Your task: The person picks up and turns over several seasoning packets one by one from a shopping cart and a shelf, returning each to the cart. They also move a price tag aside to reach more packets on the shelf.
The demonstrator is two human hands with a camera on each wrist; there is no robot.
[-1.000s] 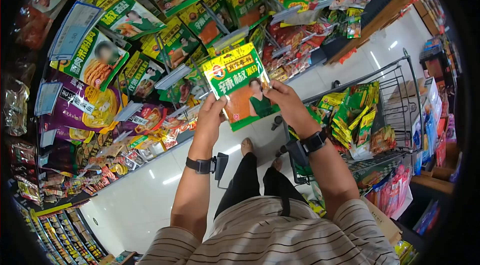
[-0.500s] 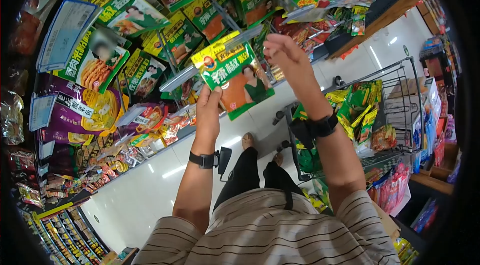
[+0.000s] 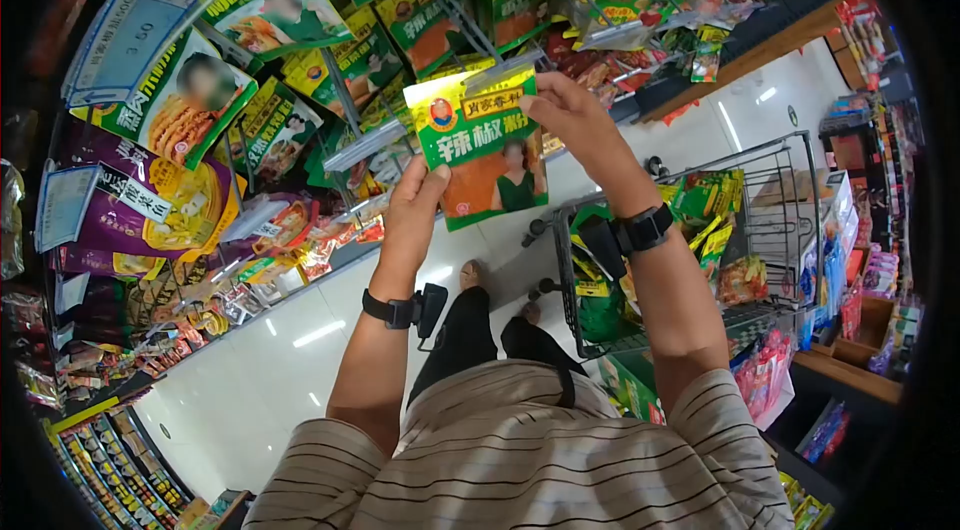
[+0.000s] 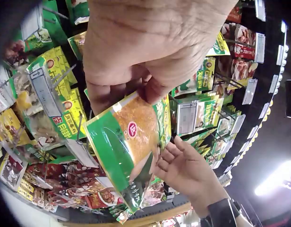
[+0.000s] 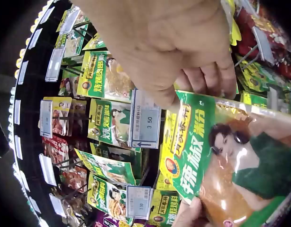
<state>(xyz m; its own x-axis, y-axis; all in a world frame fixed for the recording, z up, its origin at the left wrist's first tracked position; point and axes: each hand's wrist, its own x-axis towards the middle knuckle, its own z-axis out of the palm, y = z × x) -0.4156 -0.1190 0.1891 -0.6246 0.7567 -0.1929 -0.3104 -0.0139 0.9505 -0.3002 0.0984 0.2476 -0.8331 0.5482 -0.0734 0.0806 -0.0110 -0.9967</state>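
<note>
A green and yellow chilli powder packet (image 3: 485, 192), with orange-red powder showing and a person printed on its front, is held up before the shelf display. My left hand (image 3: 415, 215) pinches its left edge, thumb on the front. At the upper right edge, my right hand (image 3: 585, 130) grips it with the thumb in front; in the right wrist view its fingers (image 5: 209, 78) curl behind the packet's edge. A clear tag holder (image 3: 505, 73) overlaps the packet's top in the head view. From the left wrist, the packet's lower part (image 4: 119, 156) faces the camera.
Similar seasoning packets (image 3: 285, 15) hang on hooks, with a large price tag (image 3: 150, 20) at upper left. Purple packets (image 3: 125, 220) hang lower down. To the right stands a wire shopping cart (image 3: 806, 138) with several green and yellow packets (image 3: 715, 195) inside.
Both hands held the packet at first. The right hand then lifted off it, fingers curled, and has now come back to its upper right edge. The left hand has kept its hold.
</note>
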